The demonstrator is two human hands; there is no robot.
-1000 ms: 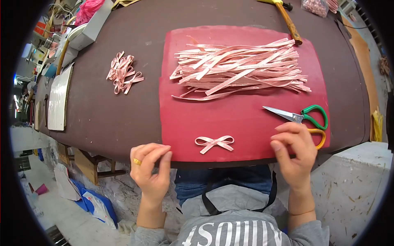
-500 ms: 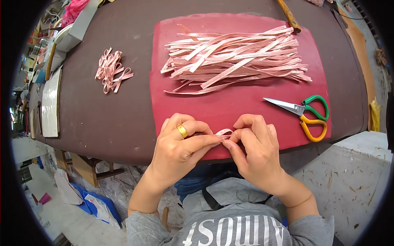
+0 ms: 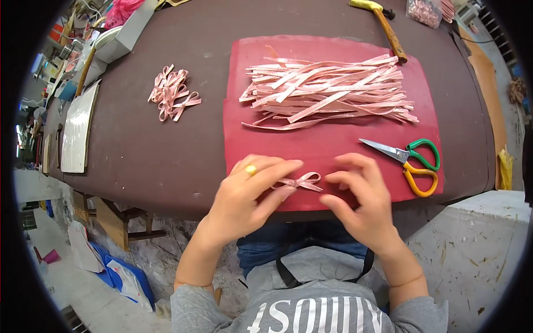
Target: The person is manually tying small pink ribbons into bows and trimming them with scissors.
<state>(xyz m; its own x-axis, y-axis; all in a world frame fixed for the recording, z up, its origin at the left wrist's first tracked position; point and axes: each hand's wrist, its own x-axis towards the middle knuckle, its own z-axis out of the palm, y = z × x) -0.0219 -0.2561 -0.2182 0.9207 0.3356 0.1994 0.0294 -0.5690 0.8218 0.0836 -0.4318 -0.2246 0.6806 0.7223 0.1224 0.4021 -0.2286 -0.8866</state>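
Observation:
A small pink bow [image 3: 307, 181] of glittery ribbon sits at the near edge of the red mat [image 3: 327, 145], between my two hands. My left hand [image 3: 244, 194], with a gold ring, curves around the bow's left loop. Its thumb and index finger are apart, and that loop is partly hidden by them. To the right of the bow, my right hand [image 3: 363, 205] is open with fingers spread, touching nothing. Beyond the hands lies a big bundle of pink ribbon strips [image 3: 333, 91]. A pile of finished pink bows [image 3: 169, 91] rests on the brown table at the left.
Scissors [image 3: 408, 158] with green and yellow handles lie right of my right hand, blades pointing left. A hammer [image 3: 391, 36] rests at the mat's far right corner. Near it is a clear bag of pink pieces [image 3: 425, 11]. A white board [image 3: 80, 130] lies at the table's left edge.
My hands have moved apart from their pinch on the ribbon. The bow now shows both loops and tails between them. The view has shifted, bringing the whole hammer into sight.

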